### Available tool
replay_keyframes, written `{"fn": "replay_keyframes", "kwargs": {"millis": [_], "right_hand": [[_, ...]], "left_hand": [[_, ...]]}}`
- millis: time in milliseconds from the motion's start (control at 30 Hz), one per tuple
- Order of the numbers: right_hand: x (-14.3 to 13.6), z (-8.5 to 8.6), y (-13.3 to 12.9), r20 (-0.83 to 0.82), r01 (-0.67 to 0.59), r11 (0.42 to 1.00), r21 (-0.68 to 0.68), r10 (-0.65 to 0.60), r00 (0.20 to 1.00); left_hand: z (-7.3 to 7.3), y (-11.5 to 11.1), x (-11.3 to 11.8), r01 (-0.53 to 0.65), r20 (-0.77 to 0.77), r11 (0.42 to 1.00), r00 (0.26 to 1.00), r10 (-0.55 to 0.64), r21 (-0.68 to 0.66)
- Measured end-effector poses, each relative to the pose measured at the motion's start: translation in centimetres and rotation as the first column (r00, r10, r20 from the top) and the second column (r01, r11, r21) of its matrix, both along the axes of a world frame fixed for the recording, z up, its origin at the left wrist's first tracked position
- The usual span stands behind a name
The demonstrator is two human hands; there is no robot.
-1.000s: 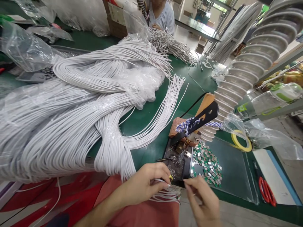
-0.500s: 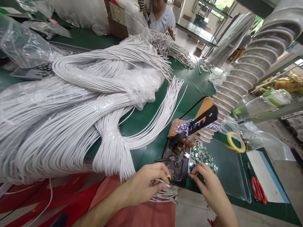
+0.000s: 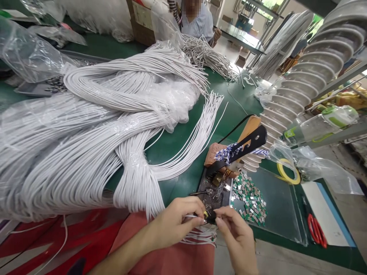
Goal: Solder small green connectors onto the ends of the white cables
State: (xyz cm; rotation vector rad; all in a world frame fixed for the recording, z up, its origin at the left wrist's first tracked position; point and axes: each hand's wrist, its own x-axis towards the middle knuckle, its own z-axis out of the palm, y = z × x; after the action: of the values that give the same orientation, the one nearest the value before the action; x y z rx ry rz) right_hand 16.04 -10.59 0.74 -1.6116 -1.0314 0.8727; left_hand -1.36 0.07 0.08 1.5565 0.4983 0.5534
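Observation:
My left hand (image 3: 174,225) is closed in a pinch on a thin white cable (image 3: 190,216), whose tip pokes out by the thumb. Close beside it, my right hand (image 3: 237,236) has its thumb and fingertips pressed together; whatever is between them is too small to make out. Below both hands, more white cable ends (image 3: 197,237) hang over the red cloth on my lap. Just beyond the fingertips lies a dark work tray (image 3: 207,188) with metal bits. To its right, small green-and-silver circuit boards (image 3: 249,198) are heaped on the mat.
Large bundles of white cable (image 3: 71,164) cover the left. Behind the tray stand a brick (image 3: 212,154) and a black strip with holes (image 3: 250,142). A ribbed hose (image 3: 304,72) comes down at right. Red-handled scissors (image 3: 317,231) and yellow tape (image 3: 288,172) lie right. A person (image 3: 196,23) sits opposite.
My right hand has moved left from the edge of the circuit board heap to beside my left fingertips. My left hand stays nearly still with the cable. The person opposite has raised a hand.

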Motion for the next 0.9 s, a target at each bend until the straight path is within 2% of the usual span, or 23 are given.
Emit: {"fn": "replay_keyframes", "kwargs": {"millis": [100,300,567,900], "right_hand": [[-1.9,-0.9,0.4,-0.136,0.072,0.997,0.013,-0.07,0.988],[-3.3,-2.1,0.2,-0.117,0.082,0.995,-0.059,-0.089,0.989],[-4.8,-1.7,0.2,-0.071,0.141,0.99,0.0,-0.14,0.988],[-5.2,-1.4,0.3,-0.012,0.155,0.987,-0.028,-0.156,0.988]], "left_hand": [[-0.2,-0.2,0.0,-0.046,0.023,0.999,0.999,0.045,0.008],[-1.0,-0.6,0.2,-0.165,0.051,0.986,0.985,0.164,0.013],[-0.9,-0.8,0.4,-0.217,0.032,0.976,0.976,0.217,0.007],[-0.7,-0.9,0.3,-0.229,0.028,0.973,0.973,0.229,0.024]]}}
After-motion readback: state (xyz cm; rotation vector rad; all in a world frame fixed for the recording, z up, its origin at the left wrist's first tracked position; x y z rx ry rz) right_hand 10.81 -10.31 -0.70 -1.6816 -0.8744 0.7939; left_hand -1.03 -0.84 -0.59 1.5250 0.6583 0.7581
